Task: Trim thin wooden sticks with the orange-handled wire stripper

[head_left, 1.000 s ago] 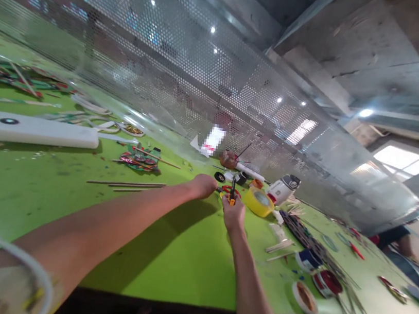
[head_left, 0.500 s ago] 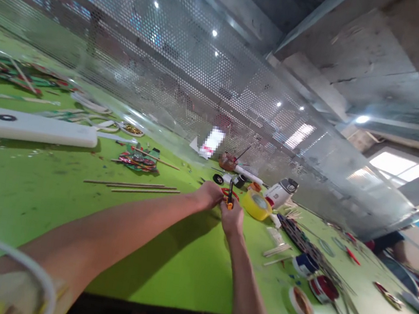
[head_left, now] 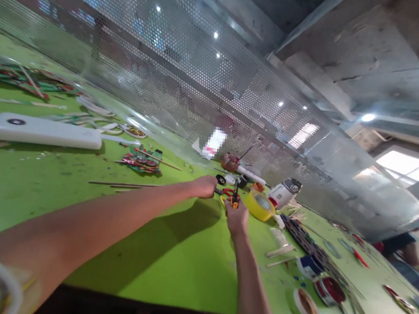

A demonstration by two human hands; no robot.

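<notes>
Over the middle of the green table, my right hand is closed around a small orange-and-black hand tool. Its black part points up, and its exact kind is too small to tell. My left hand is just to the left, with its fingers closed. A short dark piece shows between the two hands; whether it is part of the tool I cannot tell. Just behind the right hand lies something with a red rim, partly hidden. A roll of yellow tape lies right of the right hand.
Thin sticks and a bundle of painted pieces lie to the left, near a long white device. Paint pots, a dark palette and wires are at the right. Behind stands a perforated screen.
My left hand has moved a little left, away from my right hand, widening the gap between them. The right hand still grips the orange-and-black tool. The view has shifted slightly.
</notes>
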